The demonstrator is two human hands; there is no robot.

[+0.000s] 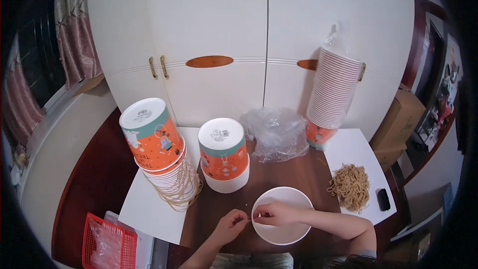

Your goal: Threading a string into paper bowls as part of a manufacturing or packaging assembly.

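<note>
A white paper bucket (306,200) stands mouth up in front of me, its inside plain white. At its left rim my left hand (233,225) is closed in a pinch just outside the wall. My right hand (275,213) reaches over the bucket and pinches at the same stretch of rim from inside. A tiny pale bit shows between the fingertips, too small to name. To the left leans a stack of nested upside-down buckets (154,139), orange and green, with loops of tan cord (186,192) hanging over its lower rims. A shorter upside-down stack (225,157) stands beside it.
On the right lie a heap of tan cords (351,185) and a small black object (383,200). Behind are a crumpled clear plastic bag (279,134) and a tall bagged stack of buckets (334,89). A red basket (130,249) stands low left; cardboard boxes (398,119) stand right.
</note>
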